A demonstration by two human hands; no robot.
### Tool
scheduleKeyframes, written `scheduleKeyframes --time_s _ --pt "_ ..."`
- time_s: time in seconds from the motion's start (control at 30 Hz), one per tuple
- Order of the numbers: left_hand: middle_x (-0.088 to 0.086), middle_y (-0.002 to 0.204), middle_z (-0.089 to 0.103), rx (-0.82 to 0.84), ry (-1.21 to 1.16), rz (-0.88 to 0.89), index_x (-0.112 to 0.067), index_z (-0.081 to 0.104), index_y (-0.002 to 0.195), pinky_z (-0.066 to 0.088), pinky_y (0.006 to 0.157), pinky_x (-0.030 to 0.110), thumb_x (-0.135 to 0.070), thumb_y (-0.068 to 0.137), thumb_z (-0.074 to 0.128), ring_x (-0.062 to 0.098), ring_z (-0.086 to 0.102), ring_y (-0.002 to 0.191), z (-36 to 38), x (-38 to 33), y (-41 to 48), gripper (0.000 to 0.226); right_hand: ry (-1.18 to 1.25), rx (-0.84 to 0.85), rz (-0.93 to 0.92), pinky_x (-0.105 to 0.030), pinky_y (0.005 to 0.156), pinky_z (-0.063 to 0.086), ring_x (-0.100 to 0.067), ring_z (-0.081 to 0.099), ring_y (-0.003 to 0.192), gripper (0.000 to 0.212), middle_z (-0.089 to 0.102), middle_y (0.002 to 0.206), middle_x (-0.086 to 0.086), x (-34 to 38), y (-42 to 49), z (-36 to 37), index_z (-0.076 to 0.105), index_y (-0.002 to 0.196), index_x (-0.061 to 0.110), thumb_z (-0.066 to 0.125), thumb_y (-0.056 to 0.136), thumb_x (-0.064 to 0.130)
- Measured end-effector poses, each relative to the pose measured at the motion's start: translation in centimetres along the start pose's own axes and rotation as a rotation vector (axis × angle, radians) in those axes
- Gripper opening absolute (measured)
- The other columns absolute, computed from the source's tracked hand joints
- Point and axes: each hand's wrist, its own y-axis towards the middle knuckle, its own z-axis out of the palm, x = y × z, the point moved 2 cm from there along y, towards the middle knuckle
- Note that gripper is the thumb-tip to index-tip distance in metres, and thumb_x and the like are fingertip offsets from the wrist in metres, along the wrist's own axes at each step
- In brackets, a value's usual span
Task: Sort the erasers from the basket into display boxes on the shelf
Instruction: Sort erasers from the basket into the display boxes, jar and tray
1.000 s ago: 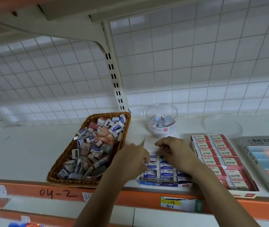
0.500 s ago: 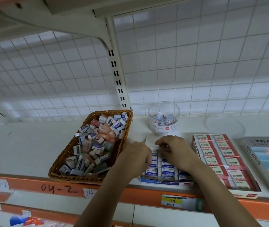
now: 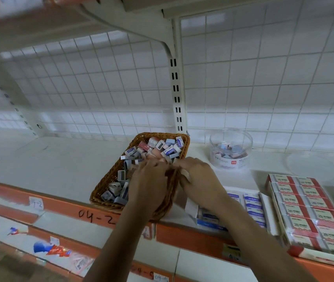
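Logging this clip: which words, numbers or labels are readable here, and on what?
"04-2": handwritten on the orange shelf edge, under the wicker basket.
"2B": on the red-and-cream eraser packs at right.
Too blurred to read: jar label, blue eraser sleeves, basket erasers, lower shelf tags.

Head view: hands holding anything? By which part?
Cannot tell. Left hand reaches among erasers in the wicker basket; right hand sits at its rim, over something pale. Blur hides any grip.

A clear tub (image 3: 231,157) is standing near a round lid (image 3: 314,168) (lying flat); a wire grid (image 3: 263,78) is running behind.
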Motion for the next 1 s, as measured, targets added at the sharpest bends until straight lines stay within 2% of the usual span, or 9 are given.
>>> scheduleKeyframes --time_s 0.1,0.23,0.33,0.43,0.53,0.7,0.83,0.9,1.0 --pt "-0.003 0.139 0.046 0.014 0.041 -0.114 -0.021 0.046 0.134 0.033 0.108 0.030 -0.032 0.095 0.053 0.018 0.040 0.130 -0.1 2.3 -1.0 0.041 0.033 0.093 -0.017 -0.024 0.096 0.038 -0.018 0.050 0.116 0.045 0.057 0.126 -0.002 2.0 1.2 1.7 0.051 0.129 0.020 0.054 0.086 0.005" --pt "0.001 0.134 0.051 0.100 -0.008 -0.204 -0.023 0.048 0.130 0.047 0.095 0.030 -0.026 0.092 0.056 0.019 0.049 0.120 0.7 5.0 -1.6 0.039 -0.114 0.282 -0.008 -0.037 0.101 0.041 -0.024 0.047 0.123 0.058 0.049 0.135 -0.006 3.0 2.7 3.6 0.039 0.135 0.015 0.056 0.082 0.002" --pt "0.001 0.133 0.053 0.170 0.032 -0.194 -0.023 0.049 0.129 0.047 0.096 0.038 -0.028 0.092 0.054 0.024 0.048 0.121 1.3 5.6 -1.5 0.037 -0.264 0.385 0.015 -0.039 0.100 0.040 -0.024 0.051 0.115 0.048 0.052 0.130 -0.009 2.6 4.1 4.5 0.045 0.129 0.013 0.056 0.083 0.005" --pt "0.000 0.119 0.060 0.112 0.018 -0.215 -0.022 0.052 0.120 0.052 0.088 0.036 -0.029 0.091 0.058 0.021 0.055 0.109 1.4 6.1 -1.1 0.030 -0.399 0.464 0.031 -0.044 0.104 0.037 -0.026 0.049 0.117 0.041 0.052 0.128 -0.010 2.3 5.3 5.2 0.048 0.125 0.014 0.055 0.086 0.009" --pt "-0.002 0.113 0.064 0.080 0.005 -0.205 -0.028 0.055 0.119 0.054 0.083 0.034 -0.026 0.089 0.061 0.019 0.059 0.101 1.5 6.6 -0.8 0.031 -0.448 0.441 0.046 -0.045 0.102 0.038 -0.028 0.046 0.121 0.042 0.051 0.131 -0.011 2.1 6.0 5.6 0.047 0.130 0.017 0.052 0.089 0.012" --pt "-0.006 0.107 0.065 -0.001 -0.070 -0.174 -0.027 0.058 0.113 0.050 0.075 0.024 -0.027 0.088 0.063 0.012 0.059 0.094 1.5 6.9 -1.3 0.025 -0.461 0.356 0.056 -0.042 0.096 0.040 -0.027 0.050 0.116 0.032 0.053 0.128 -0.008 2.3 6.1 5.8 0.050 0.125 0.016 0.045 0.093 0.011" --pt "-0.011 0.089 0.065 -0.076 -0.169 -0.204 -0.024 0.062 0.107 0.036 0.056 0.009 -0.033 0.092 0.059 -0.002 0.054 0.066 1.1 6.5 -1.5 0.018 -0.472 0.288 0.078 -0.038 0.090 0.043 -0.026 0.054 0.108 0.030 0.059 0.117 -0.008 2.4 6.1 6.0 0.048 0.124 0.017 0.043 0.095 0.013" --pt "-0.015 0.080 0.061 -0.104 -0.197 -0.229 -0.023 0.063 0.106 0.034 0.052 0.008 -0.033 0.093 0.057 -0.003 0.054 0.060 1.0 6.4 -1.6 0.018 -0.444 0.259 0.094 -0.036 0.088 0.043 -0.025 0.056 0.103 0.029 0.061 0.112 -0.008 2.1 6.1 6.2 0.047 0.122 0.014 0.048 0.093 0.012" --pt "-0.012 0.077 0.063 -0.152 -0.253 -0.294 -0.022 0.064 0.106 0.040 0.055 0.012 -0.033 0.092 0.058 0.001 0.058 0.064 0.7 6.3 -1.7 0.019 -0.346 0.191 0.128 -0.036 0.087 0.045 -0.027 0.057 0.103 0.041 0.059 0.114 -0.010 1.8 5.9 6.1 0.040 0.127 0.010 0.055 0.088 0.011"
